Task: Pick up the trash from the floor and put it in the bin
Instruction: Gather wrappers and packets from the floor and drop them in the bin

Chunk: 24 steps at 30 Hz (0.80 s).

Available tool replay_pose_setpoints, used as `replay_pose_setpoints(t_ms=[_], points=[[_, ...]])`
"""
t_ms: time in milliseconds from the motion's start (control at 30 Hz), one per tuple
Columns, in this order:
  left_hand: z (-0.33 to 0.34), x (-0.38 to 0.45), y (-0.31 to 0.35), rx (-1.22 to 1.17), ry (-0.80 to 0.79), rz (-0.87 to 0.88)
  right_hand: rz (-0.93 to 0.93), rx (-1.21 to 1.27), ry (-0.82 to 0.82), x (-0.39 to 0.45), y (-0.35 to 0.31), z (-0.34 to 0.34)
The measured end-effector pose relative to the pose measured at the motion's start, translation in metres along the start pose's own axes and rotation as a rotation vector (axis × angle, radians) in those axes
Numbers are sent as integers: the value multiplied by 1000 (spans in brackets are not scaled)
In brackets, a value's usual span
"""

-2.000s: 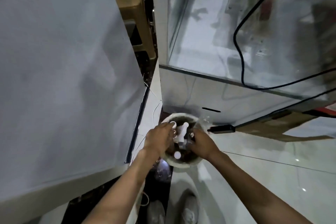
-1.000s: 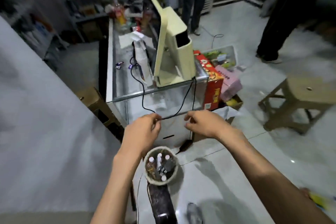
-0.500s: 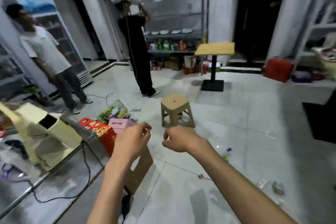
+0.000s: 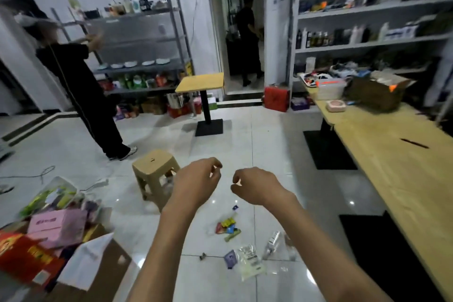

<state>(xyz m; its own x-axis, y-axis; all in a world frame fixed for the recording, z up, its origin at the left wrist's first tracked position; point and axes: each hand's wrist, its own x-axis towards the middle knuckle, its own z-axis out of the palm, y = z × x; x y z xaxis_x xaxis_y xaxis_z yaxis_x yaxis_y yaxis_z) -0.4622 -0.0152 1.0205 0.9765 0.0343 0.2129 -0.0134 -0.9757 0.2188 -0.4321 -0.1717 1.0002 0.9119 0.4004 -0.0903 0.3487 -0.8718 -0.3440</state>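
Trash lies scattered on the white tiled floor below my hands: a colourful wrapper pile [image 4: 228,227], a white packet [image 4: 250,262], a small purple packet [image 4: 230,258], a clear wrapper [image 4: 272,244] and a tiny blue scrap [image 4: 235,207]. My left hand [image 4: 196,182] and my right hand [image 4: 255,187] hang in mid-air above it, side by side, fingers loosely curled, holding nothing. No bin shows in this view.
A tan plastic stool [image 4: 157,174] stands just left of my hands. Boxes and snack packs [image 4: 54,223] crowd the lower left. A long wooden table [image 4: 397,154] runs along the right, a small pedestal table [image 4: 201,81] ahead. A person in black [image 4: 81,91] stands at left.
My view has swung up and to the right, from the bin full of trash beside the glass counter to the open room. Both hands left the bin and now hang bare over floor litter.
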Motion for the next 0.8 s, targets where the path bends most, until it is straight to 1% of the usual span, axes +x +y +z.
replay_pose_setpoints(t_ms=[67, 133, 200, 267, 467, 633, 800], points=[[11, 9, 16, -1, 12, 46, 11, -13, 37, 2, 22, 1], [46, 24, 28, -25, -34, 0, 34, -35, -54, 22, 52, 16], [52, 26, 31, -4, -27, 55, 60, -23, -37, 23, 66, 21], [64, 40, 22, -3, -36, 54, 37, -45, -56, 45, 76, 32], [112, 102, -57, 19, -87, -22, 13, -38, -109, 142, 75, 80], [148, 185, -129, 37, -117, -50, 8, -39, -151, 249, 72, 110], [180, 270, -190, 32, -159, -80, 60, -6, -198, 354, 70, 127]])
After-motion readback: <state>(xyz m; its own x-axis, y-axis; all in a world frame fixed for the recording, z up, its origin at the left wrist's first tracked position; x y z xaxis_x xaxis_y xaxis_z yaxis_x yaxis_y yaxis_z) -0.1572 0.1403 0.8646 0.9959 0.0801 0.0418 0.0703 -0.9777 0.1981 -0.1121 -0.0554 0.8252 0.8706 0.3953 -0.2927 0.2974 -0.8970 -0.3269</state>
